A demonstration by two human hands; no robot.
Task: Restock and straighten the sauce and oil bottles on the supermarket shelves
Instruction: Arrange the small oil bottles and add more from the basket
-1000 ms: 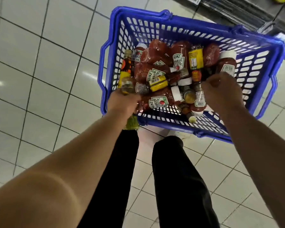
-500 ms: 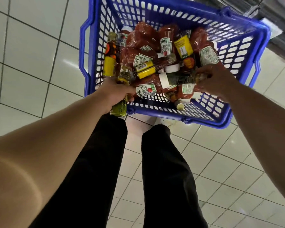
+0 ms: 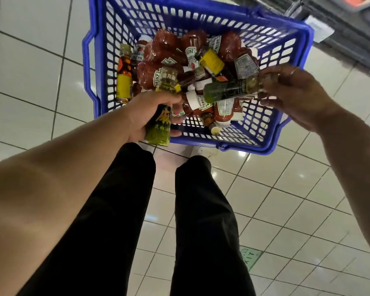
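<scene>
The left hand (image 3: pixel 152 116) wraps its grip round an upright green oil bottle (image 3: pixel 160 122), its base hanging below the fist. The right hand (image 3: pixel 293 92) pinches a second green bottle (image 3: pixel 229 91) by what looks like its cap end, though blur hides the fingers; the body juts sideways beyond that grip. Held so, it could swing loose and drop onto the ketchup bottles (image 3: pixel 165 54) in the blue basket (image 3: pixel 286 129) underneath.
</scene>
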